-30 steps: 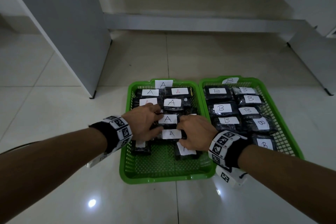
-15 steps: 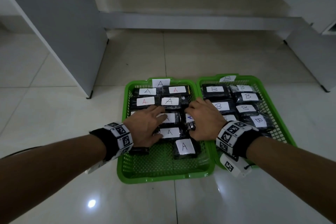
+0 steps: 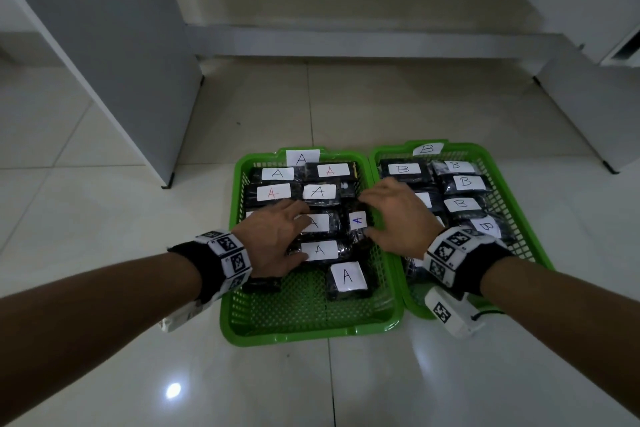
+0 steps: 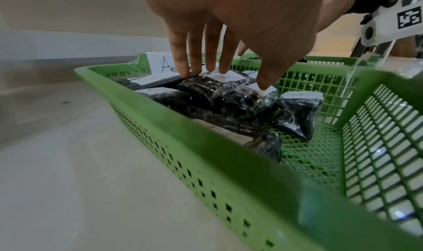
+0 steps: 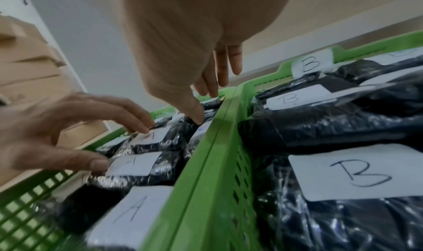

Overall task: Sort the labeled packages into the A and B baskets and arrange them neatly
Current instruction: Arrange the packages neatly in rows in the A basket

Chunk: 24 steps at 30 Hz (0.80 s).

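Observation:
Two green baskets stand side by side on the floor. Basket A (image 3: 311, 333) holds several black wrapped packages with white A labels; basket B (image 3: 516, 194) holds several marked B. My left hand (image 3: 277, 236) lies with straight fingers on the middle A packages (image 3: 320, 222), its thumb on the one below (image 3: 318, 250). My right hand (image 3: 381, 218) hovers with fingers spread over the shared rims, and its thumb tip (image 5: 196, 117) touches a package with a blue A label (image 3: 357, 220). One A package (image 3: 347, 279) lies alone near the front. Neither hand grips anything.
A grey cabinet panel (image 3: 114, 62) rises at the left and another (image 3: 588, 107) at the right. A low step (image 3: 346, 38) runs along the back. Glossy floor tiles (image 3: 138, 340) surround the baskets. Cardboard boxes (image 5: 27, 59) show in the right wrist view.
My right hand moved away from me and to the right, uncovering the front A package. The blue-labelled package now shows beside its thumb. My left hand stayed on the middle packages.

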Available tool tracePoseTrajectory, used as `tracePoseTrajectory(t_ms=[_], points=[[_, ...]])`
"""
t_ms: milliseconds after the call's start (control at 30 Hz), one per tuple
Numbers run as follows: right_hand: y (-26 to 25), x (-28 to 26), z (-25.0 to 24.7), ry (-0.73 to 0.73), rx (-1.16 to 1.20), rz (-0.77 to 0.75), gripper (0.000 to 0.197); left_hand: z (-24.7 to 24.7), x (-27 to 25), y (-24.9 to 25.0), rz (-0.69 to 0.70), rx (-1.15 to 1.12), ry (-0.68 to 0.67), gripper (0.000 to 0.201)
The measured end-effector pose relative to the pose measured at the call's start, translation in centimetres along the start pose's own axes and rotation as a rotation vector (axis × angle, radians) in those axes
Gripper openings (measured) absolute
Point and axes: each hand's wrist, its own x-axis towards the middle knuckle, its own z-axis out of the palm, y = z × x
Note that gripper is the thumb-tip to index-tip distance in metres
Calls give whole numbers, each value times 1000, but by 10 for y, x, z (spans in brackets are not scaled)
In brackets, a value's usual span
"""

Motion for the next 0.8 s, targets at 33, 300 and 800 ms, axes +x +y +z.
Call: tracePoseTrajectory(t_ms=[33, 300, 800], points=[[3, -2, -4, 42, 32, 27, 57, -1, 0, 0, -5, -2, 14, 65], [1, -15, -3, 24, -76, -14, 43, -4, 1, 6, 10, 32, 37, 67], [-62, -16, 4, -434, -264, -191, 38, 12, -8, -3, 23, 12, -31, 69]])
